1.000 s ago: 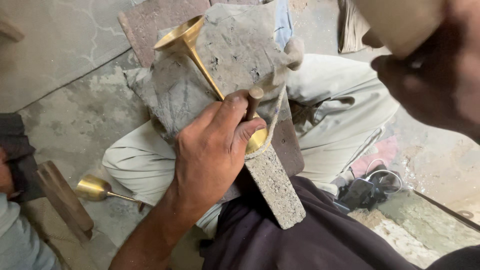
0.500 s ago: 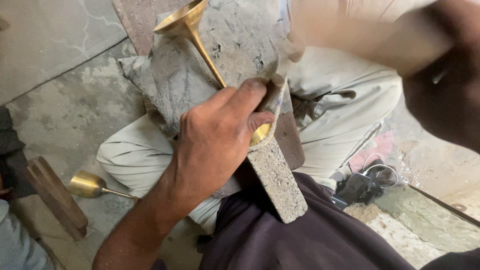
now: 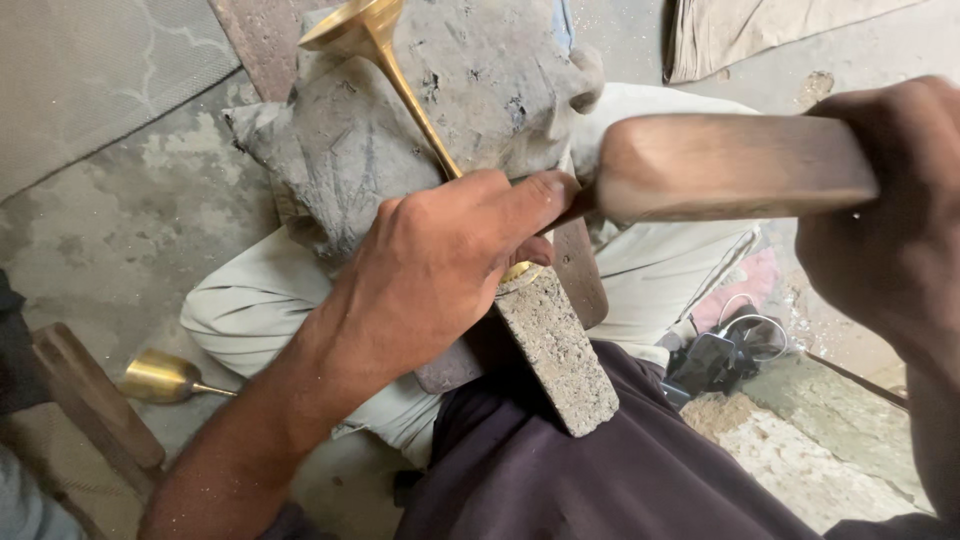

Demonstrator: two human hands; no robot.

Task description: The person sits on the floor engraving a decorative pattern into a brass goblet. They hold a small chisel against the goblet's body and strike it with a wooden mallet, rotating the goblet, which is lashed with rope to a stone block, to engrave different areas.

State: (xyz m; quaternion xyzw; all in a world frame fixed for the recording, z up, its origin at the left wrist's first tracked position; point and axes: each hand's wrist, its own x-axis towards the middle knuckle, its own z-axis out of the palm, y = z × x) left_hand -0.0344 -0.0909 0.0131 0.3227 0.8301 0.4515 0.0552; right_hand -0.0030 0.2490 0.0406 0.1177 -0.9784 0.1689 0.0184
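Left hand [image 3: 440, 270] is curling closed around the lower end of a brass goblet [image 3: 385, 60], thumb stretched toward the wooden mallet, pinning the piece on a rough stone block [image 3: 555, 355] that is lying across the person's lap. The goblet's thin stem is running up and away over a crumpled grey cloth [image 3: 340, 150], its flared cup sitting at the top edge of view; its base is peeking out just under the fingers. Right hand [image 3: 890, 230] is gripping the handle of a wooden mallet [image 3: 720, 165], fist closed tight, the mallet head hanging just beside the left thumb. A second brass goblet [image 3: 165, 378] is lying on the concrete floor [image 3: 130, 220], well apart to the left.
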